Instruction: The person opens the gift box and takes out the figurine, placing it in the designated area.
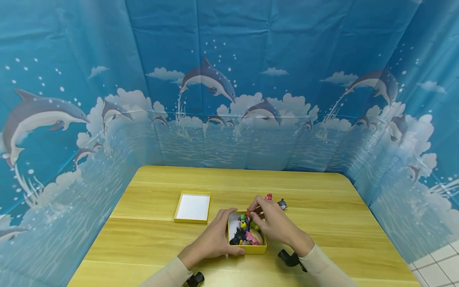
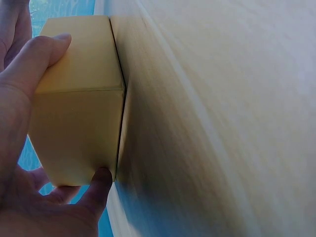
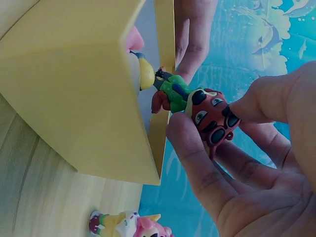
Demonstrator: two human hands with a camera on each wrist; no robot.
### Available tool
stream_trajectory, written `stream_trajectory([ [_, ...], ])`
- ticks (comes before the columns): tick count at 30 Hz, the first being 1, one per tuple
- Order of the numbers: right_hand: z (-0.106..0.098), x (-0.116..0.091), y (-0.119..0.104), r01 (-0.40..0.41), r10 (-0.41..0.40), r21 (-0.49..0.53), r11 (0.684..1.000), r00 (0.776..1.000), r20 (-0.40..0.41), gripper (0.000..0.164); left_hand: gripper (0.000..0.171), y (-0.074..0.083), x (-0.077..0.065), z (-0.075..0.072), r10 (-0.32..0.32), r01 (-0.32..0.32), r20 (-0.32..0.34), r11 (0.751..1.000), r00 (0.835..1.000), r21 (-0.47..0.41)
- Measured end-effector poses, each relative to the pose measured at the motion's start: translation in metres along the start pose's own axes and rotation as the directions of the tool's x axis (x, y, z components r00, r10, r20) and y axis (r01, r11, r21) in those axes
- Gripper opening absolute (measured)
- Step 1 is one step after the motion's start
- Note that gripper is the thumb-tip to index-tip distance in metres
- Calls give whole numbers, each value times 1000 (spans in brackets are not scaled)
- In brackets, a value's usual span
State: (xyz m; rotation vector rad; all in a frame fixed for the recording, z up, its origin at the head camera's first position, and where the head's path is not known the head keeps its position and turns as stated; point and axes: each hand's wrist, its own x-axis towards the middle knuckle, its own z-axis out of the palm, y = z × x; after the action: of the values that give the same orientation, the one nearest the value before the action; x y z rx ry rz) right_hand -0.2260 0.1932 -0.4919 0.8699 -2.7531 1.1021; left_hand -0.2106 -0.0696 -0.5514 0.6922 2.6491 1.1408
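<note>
My left hand [image 1: 215, 238] grips a yellow box [image 1: 254, 250] by its left side, thumb on the near wall and fingers around toward the far one. In the left wrist view the box's outer walls [image 2: 79, 128] show between thumb and fingers. Inside lie several small figurines, among them a black one [image 1: 239, 236], a pink one [image 1: 252, 238] and a yellow one [image 1: 244, 225]. At the box's far right corner, my right hand [image 1: 275, 221] pinches an animal figurine [image 3: 213, 118] by its red-brown head. Its green-clad body points in over the rim.
A shallow yellow box lid [image 1: 193, 207] with a white inside lies left of the box on the wooden table [image 1: 143, 235]. Beyond the right hand are a red-pink figurine [image 1: 268, 197] and a dark figurine [image 1: 282, 205]. A dolphin-print curtain [image 1: 215, 147] surrounds the table.
</note>
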Motion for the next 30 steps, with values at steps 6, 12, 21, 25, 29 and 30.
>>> stream_trajectory([
  [6,-1,-1,0,-17,18,38,999,1000,-8,10,135,-1,0,0,8,-8,-7,1000,1000,9],
  [12,-2,-4,3,-4,6,53,999,999,-38,11,136,-3,1,2,12,-12,-9,1000,1000,8],
  [21,-7,-7,7,13,-7,62,998,995,-102,11,135,-3,2,1,5,-5,-4,1000,1000,-1],
  [25,-10,-8,10,20,-12,60,998,992,-124,10,135,-2,1,1,2,-2,-2,1000,1000,3],
  [29,-12,-10,14,31,-22,57,998,988,-150,10,135,-1,1,1,2,-2,-6,1000,1000,9],
  [30,-13,-10,14,35,-26,54,998,987,-158,10,135,-1,1,2,1,-1,-6,1000,1000,9],
])
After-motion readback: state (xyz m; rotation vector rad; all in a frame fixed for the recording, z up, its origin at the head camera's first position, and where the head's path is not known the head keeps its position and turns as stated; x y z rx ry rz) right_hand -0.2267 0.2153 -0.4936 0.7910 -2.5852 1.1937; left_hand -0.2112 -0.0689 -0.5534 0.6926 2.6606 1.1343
